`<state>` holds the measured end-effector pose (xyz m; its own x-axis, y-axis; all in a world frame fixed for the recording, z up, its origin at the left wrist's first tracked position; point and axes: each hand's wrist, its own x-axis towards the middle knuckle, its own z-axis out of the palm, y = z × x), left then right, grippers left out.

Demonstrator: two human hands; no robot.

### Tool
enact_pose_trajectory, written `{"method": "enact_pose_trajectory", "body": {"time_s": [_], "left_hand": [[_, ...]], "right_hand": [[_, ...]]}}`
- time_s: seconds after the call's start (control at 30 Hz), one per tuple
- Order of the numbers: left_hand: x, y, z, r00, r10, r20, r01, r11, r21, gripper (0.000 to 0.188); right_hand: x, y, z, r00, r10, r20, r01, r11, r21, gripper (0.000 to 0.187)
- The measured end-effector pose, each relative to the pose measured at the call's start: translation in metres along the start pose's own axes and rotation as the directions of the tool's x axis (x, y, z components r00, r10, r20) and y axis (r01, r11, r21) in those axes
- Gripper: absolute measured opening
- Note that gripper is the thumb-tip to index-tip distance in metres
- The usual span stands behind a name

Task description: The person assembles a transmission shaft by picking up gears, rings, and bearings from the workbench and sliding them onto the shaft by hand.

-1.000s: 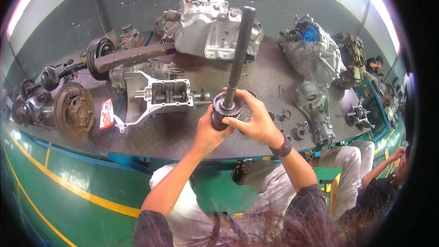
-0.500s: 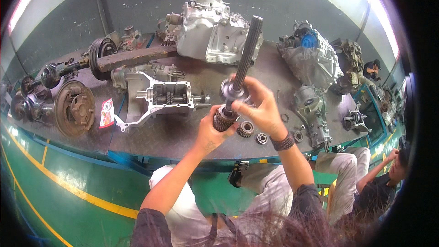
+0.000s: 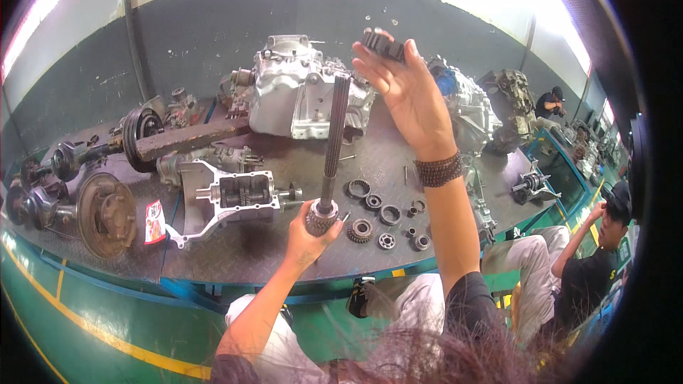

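Observation:
My left hand [image 3: 307, 243] grips the lower, geared end of a long splined transmission shaft [image 3: 337, 124], which stands nearly upright over the bench. Raised high to the right of the shaft's top is my right hand [image 3: 414, 103], palm showing. Between its thumb and fingertips it holds a dark toothed gear [image 3: 385, 45], apart from the shaft. Just right of my left hand, a loose gear [image 3: 360, 230] and a small bearing [image 3: 386, 242] lie on the bench. Dark rings [image 3: 358, 188] and other small parts lie behind them.
An opened gearbox housing [image 3: 245, 192] rests left of the shaft, beside a rusty brake drum [image 3: 107, 217]. Behind stands a large silver transmission case [image 3: 299, 92]. More housings [image 3: 473, 110] sit at right on the metal bench [image 3: 235, 256]. Another person [image 3: 594, 263] sits at far right.
My right hand has left the shaft and risen with the gear, which was around the shaft before. The shaft in my left hand sits lower and further left in the picture.

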<state>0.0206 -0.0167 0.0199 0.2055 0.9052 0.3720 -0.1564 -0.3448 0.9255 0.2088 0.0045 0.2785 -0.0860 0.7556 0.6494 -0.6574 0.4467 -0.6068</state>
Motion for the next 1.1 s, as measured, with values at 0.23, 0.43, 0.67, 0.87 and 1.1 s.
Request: {"method": "enact_pose_trajectory", "body": {"time_s": [0.23,0.43,0.67,0.87,1.1], "left_hand": [[0.001,0.001,0.000,1.000,0.023,0.021,-0.024,0.998,0.058,0.049],[0.005,-0.003,-0.002,1.000,0.005,-0.006,-0.004,1.000,0.021,0.050],[0.007,-0.006,-0.003,0.999,0.037,-0.018,-0.036,0.999,0.033,0.051],[0.002,-0.001,-0.002,0.998,0.061,-0.018,-0.058,0.991,0.122,0.055],[-0.001,0.005,0.001,0.998,0.062,0.000,-0.061,0.985,0.162,0.053]], "right_hand": [[-0.006,0.019,-0.026,0.966,0.162,-0.203,-0.066,0.910,0.410,0.054],[-0.008,0.019,-0.017,0.963,0.177,-0.201,-0.101,0.935,0.340,0.057],[-0.013,0.027,-0.007,0.974,0.202,-0.107,-0.214,0.969,-0.121,0.065],[0.001,0.029,0.008,0.998,-0.056,0.005,0.045,0.729,-0.683,0.055],[0.010,0.011,0.033,0.980,-0.055,0.192,0.190,0.555,-0.810,0.037]]}}
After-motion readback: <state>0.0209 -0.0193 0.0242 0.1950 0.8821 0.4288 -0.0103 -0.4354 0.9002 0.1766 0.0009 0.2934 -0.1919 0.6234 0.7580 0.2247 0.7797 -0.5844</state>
